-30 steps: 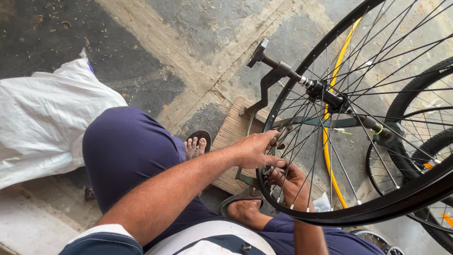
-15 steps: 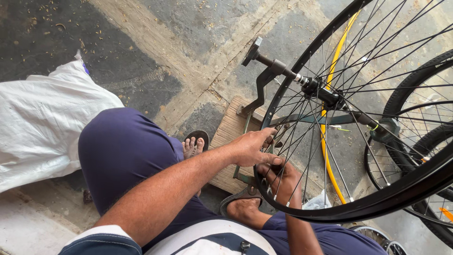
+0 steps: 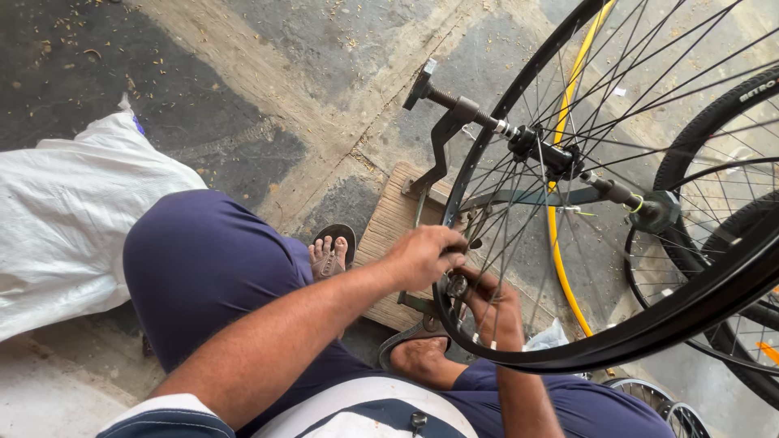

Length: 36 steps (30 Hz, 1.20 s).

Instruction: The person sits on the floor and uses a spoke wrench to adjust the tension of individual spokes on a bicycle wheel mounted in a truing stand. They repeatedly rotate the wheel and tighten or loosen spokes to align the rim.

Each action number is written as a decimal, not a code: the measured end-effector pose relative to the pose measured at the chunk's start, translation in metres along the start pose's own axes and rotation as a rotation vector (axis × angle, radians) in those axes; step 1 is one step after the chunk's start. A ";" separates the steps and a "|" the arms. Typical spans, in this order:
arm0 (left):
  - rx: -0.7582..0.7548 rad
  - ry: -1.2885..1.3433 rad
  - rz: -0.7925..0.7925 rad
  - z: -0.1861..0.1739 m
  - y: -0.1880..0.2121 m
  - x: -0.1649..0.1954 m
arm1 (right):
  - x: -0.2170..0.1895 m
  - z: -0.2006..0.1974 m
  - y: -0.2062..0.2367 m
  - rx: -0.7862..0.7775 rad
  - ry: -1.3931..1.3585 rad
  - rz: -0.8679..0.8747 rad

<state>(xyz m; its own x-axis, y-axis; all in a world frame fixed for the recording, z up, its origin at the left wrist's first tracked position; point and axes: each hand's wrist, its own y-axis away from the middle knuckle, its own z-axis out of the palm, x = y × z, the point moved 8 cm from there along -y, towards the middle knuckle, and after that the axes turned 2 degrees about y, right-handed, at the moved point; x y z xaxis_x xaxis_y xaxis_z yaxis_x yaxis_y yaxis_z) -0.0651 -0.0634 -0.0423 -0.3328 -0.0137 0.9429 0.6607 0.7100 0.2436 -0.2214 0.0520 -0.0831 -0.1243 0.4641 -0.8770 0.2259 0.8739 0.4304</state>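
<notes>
black rim and thin spokes filled the view: a bicycle wheel [image 3: 617,341] stood mounted by its axle in a metal truing stand [image 3: 442,142], which rested on a small wooden board [image 3: 389,227] on the concrete floor [image 3: 268,73]. the left hand [image 3: 423,255] was curled over the near edge of the rim, its fingers pinched around something small at a spoke end, too hidden to name. the right hand [image 3: 493,307] reached in between the spokes from the other side, fingers bent and gripping at the same spot, though what it held could not be made out. the hub [image 3: 545,152] sat seated in the stand and all visible spokes looked laced, so the wheel seemed already built, with adjustment at the rim apparently under way; how many spokes were left could not be judged. a white sack [image 3: 69,219] lay on the floor to the left, a sandalled foot [image 3: 329,253] rested beside the board, and another tyred wheel [image 3: 722,130] stood behind.
</notes>
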 end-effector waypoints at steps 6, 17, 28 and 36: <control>-0.023 -0.016 0.050 0.004 0.005 0.001 | -0.001 0.012 -0.001 0.057 0.032 -0.053; -0.080 -0.263 0.247 0.020 0.009 0.002 | 0.004 -0.003 0.011 -0.034 -0.077 -0.045; 0.200 -0.465 0.238 -0.023 0.022 0.062 | -0.016 0.026 -0.024 -0.144 0.180 -0.030; 0.226 0.031 0.618 -0.054 0.108 0.195 | -0.029 -0.003 -0.018 0.202 0.080 -0.143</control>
<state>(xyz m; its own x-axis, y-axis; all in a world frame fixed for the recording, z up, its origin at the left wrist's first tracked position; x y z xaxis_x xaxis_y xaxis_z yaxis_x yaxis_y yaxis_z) -0.0223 -0.0269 0.1804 0.0850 0.4261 0.9007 0.5651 0.7239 -0.3957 -0.2244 0.0235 -0.0644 -0.2434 0.3546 -0.9028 0.3881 0.8886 0.2443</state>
